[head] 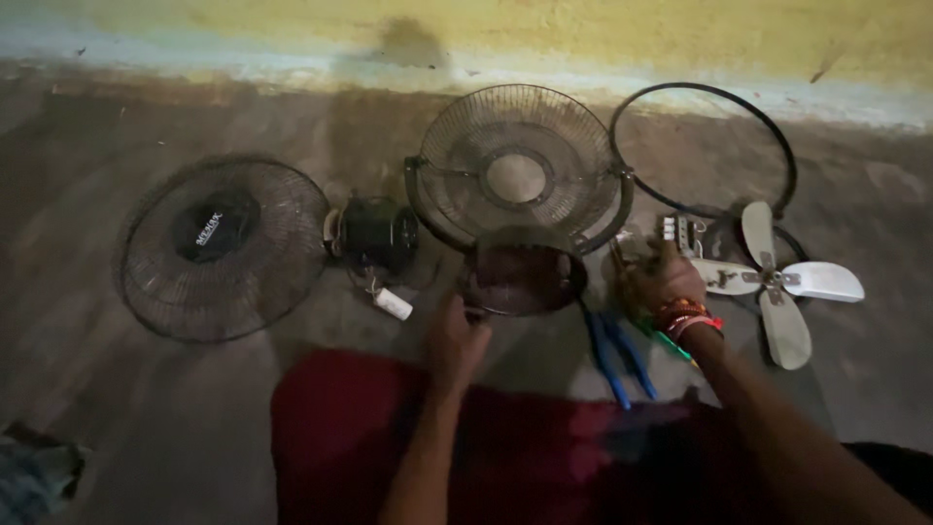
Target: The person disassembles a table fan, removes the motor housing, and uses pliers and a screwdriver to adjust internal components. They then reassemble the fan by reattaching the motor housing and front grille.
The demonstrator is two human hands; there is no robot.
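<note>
Two hands work at a dark round fan base (522, 275) lying flat on the floor, its broad face up, just below the upright rear grille (516, 167). Left hand (457, 342) grips its near rim, arm reaching forward. Right hand (664, 282) closes on small parts beside the white blades (777, 282); what exactly it holds is unclear.

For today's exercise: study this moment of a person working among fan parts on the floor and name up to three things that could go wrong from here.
1. The light is dim, so the small parts by the right hand might be lost.
2. The blue-handled pliers lie close to the person's lap and could be knelt on.
3. The white fan blade and thin black ring lie loose on the floor; a shifting arm might bend them.
</note>
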